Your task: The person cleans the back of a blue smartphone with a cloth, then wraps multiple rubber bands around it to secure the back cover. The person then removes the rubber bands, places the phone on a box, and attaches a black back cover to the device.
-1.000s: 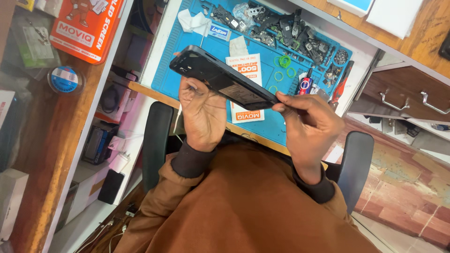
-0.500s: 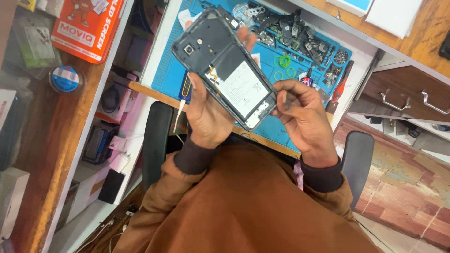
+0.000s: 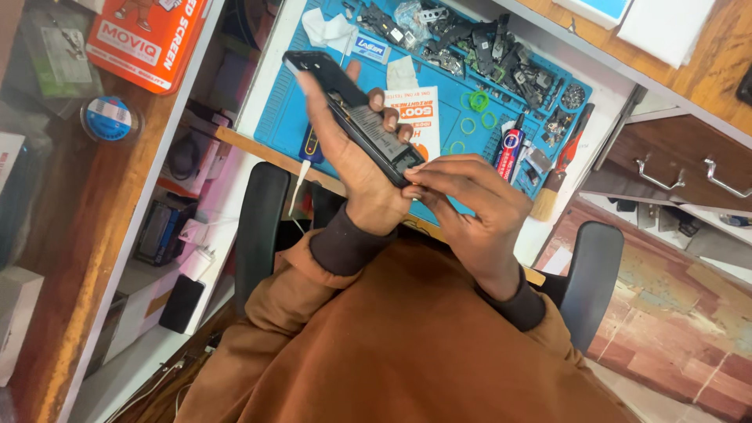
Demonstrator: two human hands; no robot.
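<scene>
Place: phone repair workshop | Evidence: blue work mat (image 3: 282, 110), heap of phone parts (image 3: 478, 43), glue tube (image 3: 509, 149), brush (image 3: 560, 168), drawers (image 3: 674, 168), shelf boxes (image 3: 149, 35)

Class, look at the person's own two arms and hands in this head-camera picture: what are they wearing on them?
Both arms are covered by loose rust-brown sleeves of one garment. Each sleeve ends in a darker brown ribbed cuff, snug at the wrist. The left hand and the right hand are bare: no gloves, and no rings, watch or straps show. No markings appear on the sleeves.
</scene>
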